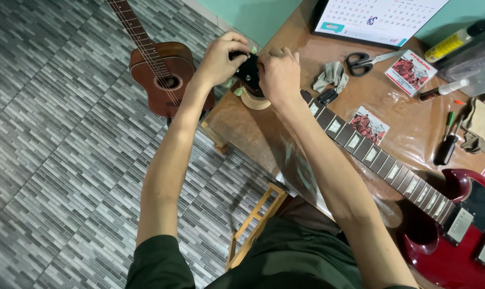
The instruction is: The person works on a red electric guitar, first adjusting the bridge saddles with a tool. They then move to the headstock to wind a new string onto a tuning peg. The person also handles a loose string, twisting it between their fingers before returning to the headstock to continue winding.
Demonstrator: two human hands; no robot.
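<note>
Head view: both hands, left hand and right hand, close around the black headstock of a red electric guitar at the desk's far left corner; likely heavy, rigid, best steadied by its neck.

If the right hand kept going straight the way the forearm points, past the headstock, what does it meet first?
The right hand already touches the black headstock. Straight on, up and to the left, it would probably meet the left hand gripping the other side; beyond that comes the table edge, though depth is unclear.
</note>
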